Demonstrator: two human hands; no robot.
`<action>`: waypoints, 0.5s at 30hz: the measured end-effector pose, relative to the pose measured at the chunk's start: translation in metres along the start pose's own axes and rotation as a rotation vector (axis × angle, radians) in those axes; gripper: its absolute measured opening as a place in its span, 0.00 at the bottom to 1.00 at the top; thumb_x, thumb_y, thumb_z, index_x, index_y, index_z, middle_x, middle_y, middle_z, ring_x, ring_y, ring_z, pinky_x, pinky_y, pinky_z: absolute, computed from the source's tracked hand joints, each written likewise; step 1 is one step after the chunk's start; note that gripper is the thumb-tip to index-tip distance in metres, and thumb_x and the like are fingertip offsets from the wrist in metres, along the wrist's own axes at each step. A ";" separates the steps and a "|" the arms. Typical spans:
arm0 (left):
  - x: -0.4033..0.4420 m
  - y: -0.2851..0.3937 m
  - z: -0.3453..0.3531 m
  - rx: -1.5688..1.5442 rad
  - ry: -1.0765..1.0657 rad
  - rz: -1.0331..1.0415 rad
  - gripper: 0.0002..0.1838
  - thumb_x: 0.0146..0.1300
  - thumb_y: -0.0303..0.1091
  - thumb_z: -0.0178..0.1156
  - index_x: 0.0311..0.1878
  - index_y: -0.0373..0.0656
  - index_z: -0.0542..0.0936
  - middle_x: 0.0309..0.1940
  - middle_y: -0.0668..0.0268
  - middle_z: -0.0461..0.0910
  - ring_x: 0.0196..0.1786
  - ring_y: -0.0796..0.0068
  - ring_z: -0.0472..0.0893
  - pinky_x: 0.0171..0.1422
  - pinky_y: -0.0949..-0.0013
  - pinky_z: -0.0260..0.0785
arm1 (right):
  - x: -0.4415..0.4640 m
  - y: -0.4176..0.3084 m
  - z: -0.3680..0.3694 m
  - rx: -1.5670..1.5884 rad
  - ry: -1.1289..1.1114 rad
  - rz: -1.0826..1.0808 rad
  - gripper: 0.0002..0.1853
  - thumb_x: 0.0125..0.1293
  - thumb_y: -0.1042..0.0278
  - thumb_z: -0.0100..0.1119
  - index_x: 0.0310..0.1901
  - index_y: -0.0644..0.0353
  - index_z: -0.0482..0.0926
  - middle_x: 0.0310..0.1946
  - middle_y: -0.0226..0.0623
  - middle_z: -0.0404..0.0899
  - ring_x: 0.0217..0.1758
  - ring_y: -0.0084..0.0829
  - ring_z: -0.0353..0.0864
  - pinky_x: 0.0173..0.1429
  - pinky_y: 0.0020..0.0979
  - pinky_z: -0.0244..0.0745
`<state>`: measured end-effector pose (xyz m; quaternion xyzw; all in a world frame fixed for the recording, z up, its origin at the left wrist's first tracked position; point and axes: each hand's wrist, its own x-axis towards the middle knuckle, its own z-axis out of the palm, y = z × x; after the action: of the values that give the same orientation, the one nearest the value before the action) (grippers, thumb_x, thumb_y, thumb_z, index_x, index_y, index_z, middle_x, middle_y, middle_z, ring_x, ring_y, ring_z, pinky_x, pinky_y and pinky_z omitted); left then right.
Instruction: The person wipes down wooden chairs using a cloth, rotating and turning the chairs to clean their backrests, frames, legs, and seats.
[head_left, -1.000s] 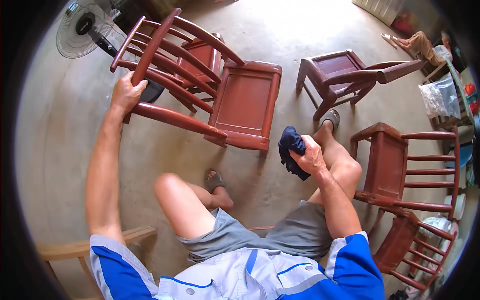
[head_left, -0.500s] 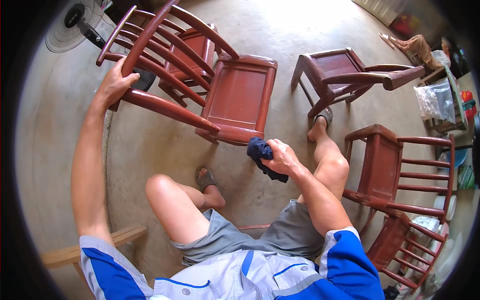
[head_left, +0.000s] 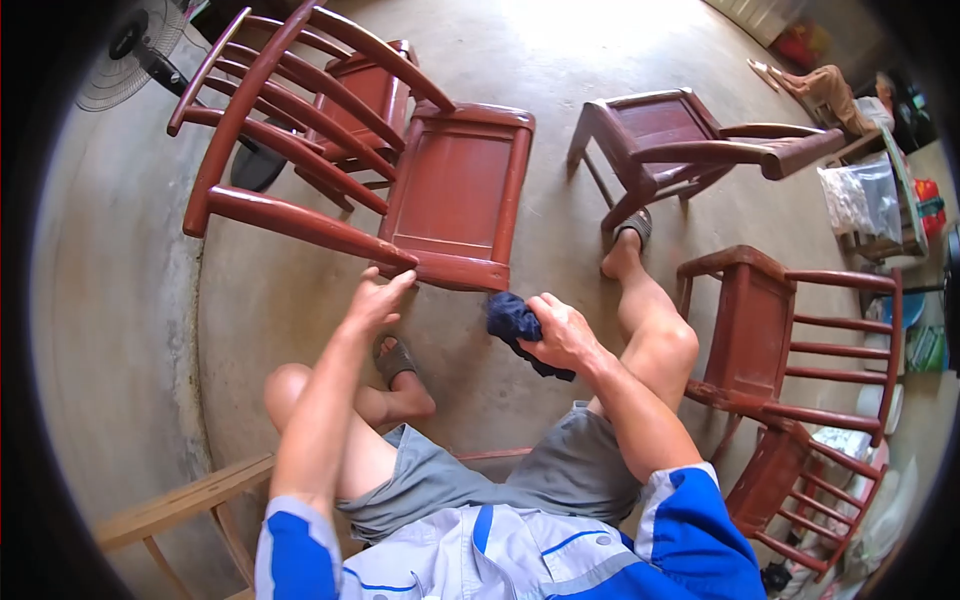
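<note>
Our right hand has a fistful of dark blue cloth, just beside the red chair; our left hand, loosely spread, is at its near edge. Honestly can't tell what's done or left.

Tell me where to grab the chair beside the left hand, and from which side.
I'd take the chair by its near back post, coming from the near side: that slim, rounded bar runs along the closest edge, and a gap separates it from the next slat.
</note>
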<state>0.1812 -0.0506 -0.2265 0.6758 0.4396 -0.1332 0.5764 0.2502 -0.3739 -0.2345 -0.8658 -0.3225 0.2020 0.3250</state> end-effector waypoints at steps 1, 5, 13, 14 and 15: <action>0.020 -0.010 0.012 -0.051 0.088 0.175 0.52 0.62 0.54 0.74 0.79 0.40 0.55 0.67 0.49 0.74 0.67 0.49 0.77 0.66 0.53 0.76 | -0.003 -0.002 -0.003 0.022 0.010 -0.002 0.23 0.55 0.62 0.74 0.50 0.59 0.77 0.46 0.48 0.79 0.51 0.55 0.82 0.56 0.48 0.79; 0.052 -0.014 0.040 -0.216 0.320 0.265 0.38 0.60 0.45 0.77 0.67 0.40 0.69 0.51 0.61 0.82 0.53 0.63 0.83 0.54 0.52 0.80 | -0.003 -0.014 -0.019 0.036 0.040 -0.086 0.26 0.50 0.68 0.77 0.52 0.59 0.77 0.45 0.46 0.78 0.50 0.54 0.82 0.53 0.46 0.80; 0.048 0.004 0.067 -0.481 0.189 0.258 0.19 0.64 0.33 0.73 0.54 0.41 0.78 0.48 0.60 0.83 0.45 0.68 0.86 0.48 0.60 0.85 | 0.011 -0.052 -0.072 0.219 -0.032 -0.255 0.27 0.48 0.73 0.73 0.53 0.62 0.78 0.45 0.44 0.79 0.46 0.49 0.83 0.51 0.42 0.81; 0.051 0.009 0.071 -0.463 0.179 0.267 0.19 0.64 0.33 0.73 0.54 0.40 0.78 0.49 0.59 0.83 0.45 0.68 0.86 0.47 0.60 0.85 | 0.013 -0.054 -0.077 0.216 -0.030 -0.254 0.27 0.48 0.73 0.73 0.53 0.62 0.78 0.45 0.45 0.79 0.47 0.49 0.83 0.51 0.42 0.81; 0.059 0.014 0.078 -0.449 0.166 0.278 0.20 0.64 0.33 0.73 0.54 0.40 0.77 0.49 0.59 0.83 0.45 0.68 0.86 0.47 0.60 0.85 | 0.016 -0.055 -0.082 0.208 -0.027 -0.254 0.27 0.47 0.73 0.73 0.53 0.62 0.78 0.45 0.45 0.79 0.47 0.49 0.83 0.51 0.42 0.81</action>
<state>0.2515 -0.0933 -0.2809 0.5938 0.4068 0.1039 0.6864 0.2843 -0.3666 -0.1408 -0.7770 -0.4110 0.2034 0.4313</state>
